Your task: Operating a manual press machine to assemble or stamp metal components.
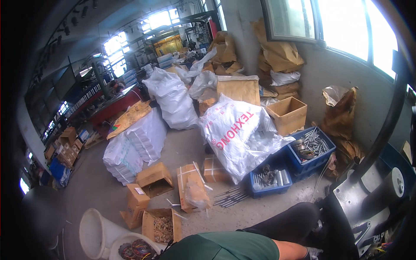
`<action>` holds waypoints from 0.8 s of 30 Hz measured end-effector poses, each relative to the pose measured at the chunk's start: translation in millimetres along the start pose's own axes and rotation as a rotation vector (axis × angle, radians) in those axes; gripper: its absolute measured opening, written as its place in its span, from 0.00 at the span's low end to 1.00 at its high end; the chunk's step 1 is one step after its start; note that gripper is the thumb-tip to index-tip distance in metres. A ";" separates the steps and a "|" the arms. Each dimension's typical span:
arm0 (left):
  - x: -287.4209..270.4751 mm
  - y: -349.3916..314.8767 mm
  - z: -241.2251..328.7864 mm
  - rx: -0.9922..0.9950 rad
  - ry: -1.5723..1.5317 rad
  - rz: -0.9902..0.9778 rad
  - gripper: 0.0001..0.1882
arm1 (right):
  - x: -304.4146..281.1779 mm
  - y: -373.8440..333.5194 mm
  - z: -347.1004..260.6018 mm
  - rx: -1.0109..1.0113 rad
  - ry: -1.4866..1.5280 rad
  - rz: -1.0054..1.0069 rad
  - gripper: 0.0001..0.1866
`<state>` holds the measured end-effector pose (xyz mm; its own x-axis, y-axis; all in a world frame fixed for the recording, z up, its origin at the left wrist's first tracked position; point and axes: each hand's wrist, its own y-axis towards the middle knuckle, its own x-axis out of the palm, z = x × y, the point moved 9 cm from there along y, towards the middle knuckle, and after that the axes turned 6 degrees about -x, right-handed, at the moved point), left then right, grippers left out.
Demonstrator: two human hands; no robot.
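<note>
Neither of my hands shows in the head view. Along the lower edge lies a green sleeve [229,248], with a short stretch of bare arm [291,250] coming out of it toward the lower right. Beyond the arm, a bent leg in dark trousers [281,223] reaches to the right. A small greyish patch [315,252] touches the end of the bare arm; what it is I cannot make out. Closest on the right stands a metal machine [351,203] with a dark roller. What the hands hold or touch is hidden.
Blue crates [271,189] of metal parts stand ahead, partly under a white woven sack [236,130]. Steel rods [232,198] lie on the floor. Several cardboard boxes [156,180] and white buckets [93,234] are at the left. A black bar [383,125] rises at the right.
</note>
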<state>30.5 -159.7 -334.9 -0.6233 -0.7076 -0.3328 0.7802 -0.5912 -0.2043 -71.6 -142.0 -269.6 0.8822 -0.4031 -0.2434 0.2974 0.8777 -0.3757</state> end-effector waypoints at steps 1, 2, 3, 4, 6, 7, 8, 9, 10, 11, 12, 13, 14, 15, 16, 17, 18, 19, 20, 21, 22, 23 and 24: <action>16.9 89.4 -95.2 0.045 -0.028 0.138 0.34 | -11.4 19.4 33.0 -0.025 -0.112 0.069 0.11; 15.5 99.1 -100.5 0.048 -0.019 0.142 0.34 | -7.9 22.3 47.0 0.215 0.126 0.108 0.11; 29.7 100.4 -93.7 0.047 0.350 0.067 0.32 | -2.2 15.6 55.4 0.455 0.381 0.126 0.12; 37.3 97.4 -86.5 0.056 0.713 -0.007 0.30 | 8.3 8.7 60.2 0.692 0.631 0.137 0.12; 38.6 84.1 -66.4 0.100 1.452 -0.150 0.28 | 38.4 -19.8 52.6 1.196 1.109 0.153 0.13; 27.8 53.1 -41.4 0.148 1.459 -0.196 0.28 | 55.7 -44.4 29.2 1.490 1.341 0.141 0.14; 9.7 36.8 -13.2 0.077 1.513 -0.284 0.25 | 55.3 -51.2 19.8 1.526 1.337 0.102 0.14; 13.5 31.2 4.5 -0.017 1.566 -0.341 0.22 | 55.4 -49.5 18.3 1.507 1.398 0.086 0.13; 2.3 36.3 -1.4 -0.105 1.619 -0.295 0.21 | 55.6 -44.1 24.1 1.470 1.457 0.093 0.13; 4.0 43.2 -5.9 -0.110 1.618 -0.278 0.21 | 56.2 -38.5 29.3 1.431 1.517 0.097 0.13; -2.3 50.1 -10.5 -0.111 1.629 -0.272 0.21 | 57.7 -33.7 31.7 1.398 1.580 0.094 0.13; -0.7 52.5 -15.3 -0.109 1.641 -0.269 0.21 | 57.5 -31.5 32.8 1.367 1.643 0.087 0.12; 10.6 54.8 -25.4 -0.100 1.656 -0.273 0.22 | 58.0 -30.3 33.3 1.345 1.706 0.076 0.12; 7.8 60.4 -26.6 -0.089 1.670 -0.284 0.22 | 59.1 -29.7 31.8 1.324 1.775 0.060 0.12; 8.9 54.5 -35.2 -0.076 1.684 -0.297 0.22 | 59.3 -29.0 29.3 1.303 1.844 0.044 0.12; 11.3 58.8 -41.3 -0.068 1.699 -0.305 0.22 | 59.0 -27.8 28.4 1.278 1.911 0.033 0.11; 18.1 61.7 -49.0 -0.058 1.712 -0.312 0.22 | 59.6 -26.9 27.3 1.252 1.976 0.022 0.11; 25.9 63.2 -57.1 -0.048 1.726 -0.320 0.23 | 58.2 -26.0 24.2 1.224 2.043 0.011 0.11; 30.1 63.5 -66.7 -0.041 1.740 -0.324 0.23 | 56.3 -25.4 21.6 1.192 2.107 0.004 0.11; 35.0 65.4 -74.4 -0.035 1.755 -0.328 0.23 | 56.6 -24.3 19.7 1.159 2.171 -0.002 0.10; 42.9 70.5 -81.3 -0.028 1.768 -0.331 0.23 | 59.3 -26.5 15.1 1.168 2.169 -0.003 0.10; 48.5 78.9 -85.7 -0.027 1.782 -0.327 0.24 | 66.4 -31.5 15.4 1.187 2.014 -0.069 0.11; 53.4 89.3 -87.6 -0.028 1.797 -0.321 0.24 | 72.1 -35.0 17.0 1.198 1.856 -0.130 0.13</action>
<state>71.4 -216.4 -451.5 0.0586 0.6569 -0.7517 0.6679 -0.5854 -0.4596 -12.2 -197.4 -258.8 -0.1769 0.4613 -0.8694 0.9679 0.2417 -0.0687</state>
